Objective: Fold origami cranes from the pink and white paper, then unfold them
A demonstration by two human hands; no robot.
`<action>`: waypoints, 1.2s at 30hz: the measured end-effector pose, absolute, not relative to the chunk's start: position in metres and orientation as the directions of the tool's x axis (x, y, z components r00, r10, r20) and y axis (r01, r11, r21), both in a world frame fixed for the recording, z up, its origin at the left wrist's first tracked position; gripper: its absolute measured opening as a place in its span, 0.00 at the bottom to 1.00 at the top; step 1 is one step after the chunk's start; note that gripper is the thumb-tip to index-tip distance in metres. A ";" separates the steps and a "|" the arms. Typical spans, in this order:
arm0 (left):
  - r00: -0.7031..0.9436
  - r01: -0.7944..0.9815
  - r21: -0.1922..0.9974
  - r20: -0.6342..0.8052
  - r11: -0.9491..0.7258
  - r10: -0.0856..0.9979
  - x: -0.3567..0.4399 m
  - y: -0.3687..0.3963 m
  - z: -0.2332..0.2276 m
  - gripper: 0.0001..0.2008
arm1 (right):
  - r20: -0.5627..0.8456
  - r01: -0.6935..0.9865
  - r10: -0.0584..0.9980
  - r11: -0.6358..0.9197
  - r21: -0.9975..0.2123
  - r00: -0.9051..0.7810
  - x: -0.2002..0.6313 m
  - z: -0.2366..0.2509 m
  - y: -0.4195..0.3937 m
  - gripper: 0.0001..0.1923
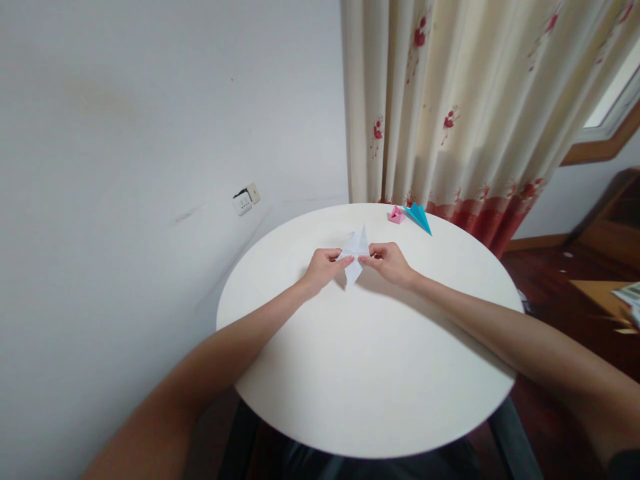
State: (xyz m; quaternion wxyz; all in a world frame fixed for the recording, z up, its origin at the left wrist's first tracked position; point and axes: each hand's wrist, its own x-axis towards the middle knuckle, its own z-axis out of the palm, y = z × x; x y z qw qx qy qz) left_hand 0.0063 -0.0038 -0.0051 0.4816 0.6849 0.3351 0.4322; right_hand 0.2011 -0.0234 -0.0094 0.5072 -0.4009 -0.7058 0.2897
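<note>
A folded piece of white paper, with pointed flaps at its top and bottom, is held up just over the round white table. My left hand pinches its left side between thumb and fingers. On the right side, my right hand grips it the same way, with the thumb on the near face. The two thumb tips lie close together near the paper's middle. My fingers partly hide the paper's side edges.
Near the table's far edge lie a small pink folded paper and a blue paper plane. Behind them hangs a flowered curtain. A wall with a power socket rises on the left.
</note>
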 end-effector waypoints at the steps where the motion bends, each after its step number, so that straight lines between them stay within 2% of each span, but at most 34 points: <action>1: 0.382 0.041 0.949 0.273 -0.312 0.883 0.006 -0.003 -0.005 0.21 | 0.497 0.297 0.852 0.524 -0.798 -0.168 0.202 -0.008 -0.024 0.16; 5: 0.308 0.017 0.953 0.282 -0.302 0.909 0.007 -0.003 -0.005 0.20 | 0.553 0.401 0.810 0.580 -0.709 -0.194 0.210 -0.001 -0.023 0.14; 8: 0.279 -0.017 0.959 0.277 -0.284 0.919 0.008 -0.003 -0.006 0.19 | 0.562 0.418 0.798 0.597 -0.684 -0.220 0.216 -0.001 -0.020 0.14; 15: 0.215 -0.004 0.949 0.310 -0.316 0.926 0.004 0.003 -0.009 0.17 | 0.552 0.378 0.830 0.537 -0.754 -0.080 0.221 -0.006 -0.012 0.14; 21: 0.319 0.046 0.927 0.339 -0.371 0.885 0.011 -0.003 -0.008 0.17 | 0.560 0.318 0.818 0.569 -0.758 -0.130 0.211 0.000 -0.016 0.15; 29: 0.314 -0.004 0.936 0.336 -0.353 0.888 0.010 -0.006 -0.004 0.16 | 0.523 0.331 0.825 0.565 -0.756 -0.215 0.211 0.001 -0.017 0.14; 36: 0.366 0.021 0.930 0.335 -0.367 0.868 0.011 -0.006 -0.006 0.16 | 0.516 0.373 0.818 0.575 -0.729 -0.253 0.210 0.002 -0.018 0.13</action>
